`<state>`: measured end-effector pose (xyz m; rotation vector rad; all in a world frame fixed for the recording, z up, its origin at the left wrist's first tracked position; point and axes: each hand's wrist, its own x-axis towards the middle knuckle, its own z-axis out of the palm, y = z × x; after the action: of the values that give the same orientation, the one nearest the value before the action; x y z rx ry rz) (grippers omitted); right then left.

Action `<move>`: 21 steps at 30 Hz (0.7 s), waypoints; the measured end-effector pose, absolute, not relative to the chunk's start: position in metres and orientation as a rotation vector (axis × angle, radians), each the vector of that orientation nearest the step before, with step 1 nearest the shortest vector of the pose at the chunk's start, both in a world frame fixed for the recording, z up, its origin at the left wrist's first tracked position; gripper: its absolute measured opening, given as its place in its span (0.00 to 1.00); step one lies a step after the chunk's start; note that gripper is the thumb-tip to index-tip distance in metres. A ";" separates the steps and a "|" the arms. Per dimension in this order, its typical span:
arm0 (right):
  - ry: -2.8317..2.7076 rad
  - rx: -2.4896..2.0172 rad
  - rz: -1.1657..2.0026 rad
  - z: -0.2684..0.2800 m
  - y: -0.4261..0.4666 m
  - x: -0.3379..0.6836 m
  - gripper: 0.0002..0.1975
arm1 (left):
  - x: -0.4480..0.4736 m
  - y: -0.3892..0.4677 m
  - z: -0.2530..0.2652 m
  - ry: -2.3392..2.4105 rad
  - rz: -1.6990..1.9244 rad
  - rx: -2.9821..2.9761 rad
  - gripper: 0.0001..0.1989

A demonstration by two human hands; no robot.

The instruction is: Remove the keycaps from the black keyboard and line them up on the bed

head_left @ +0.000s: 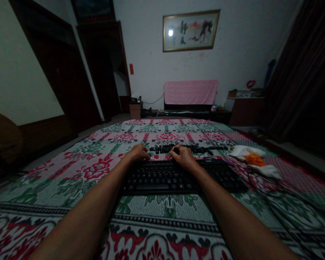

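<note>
A black keyboard [162,178] lies on the patterned cloth in front of me, its long side facing me. Behind its far edge, many small loose black keycaps [199,148] are spread in a band. My right hand [184,156] is above the keyboard's far edge, thumb and forefinger pinched on a small dark piece that looks like a keycap. By the far left corner of the keyboard is my left hand [139,153], its fingers curled downward and closed. Whatever its fingertips hold is hidden in the dim light.
A white and orange crumpled cloth [256,160] lies right of the keyboard, with black cables [273,202] trailing beside it. The red, green and white cloth [83,184] covers the wide surface. Farther back stands a screen draped with a pink towel [191,92].
</note>
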<state>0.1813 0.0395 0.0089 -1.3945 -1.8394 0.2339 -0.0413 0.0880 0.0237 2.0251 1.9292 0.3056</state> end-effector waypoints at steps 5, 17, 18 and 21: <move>-1.852 -1.406 0.237 0.008 0.040 0.181 0.09 | -0.036 0.082 0.024 1.946 0.245 2.226 0.16; -1.866 -1.418 0.273 0.011 0.038 0.180 0.08 | -0.035 0.079 0.030 1.976 0.134 2.413 0.22; -1.866 -1.416 0.278 0.011 0.038 0.180 0.08 | -0.035 0.080 0.030 1.975 0.139 2.412 0.22; -1.871 -1.403 0.272 0.010 0.039 0.181 0.08 | -0.036 0.082 0.029 1.964 0.141 2.419 0.17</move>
<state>0.1807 0.0388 0.0104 -1.4028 -1.8714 0.2723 -0.0363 0.0818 0.0290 2.4193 1.9642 0.1412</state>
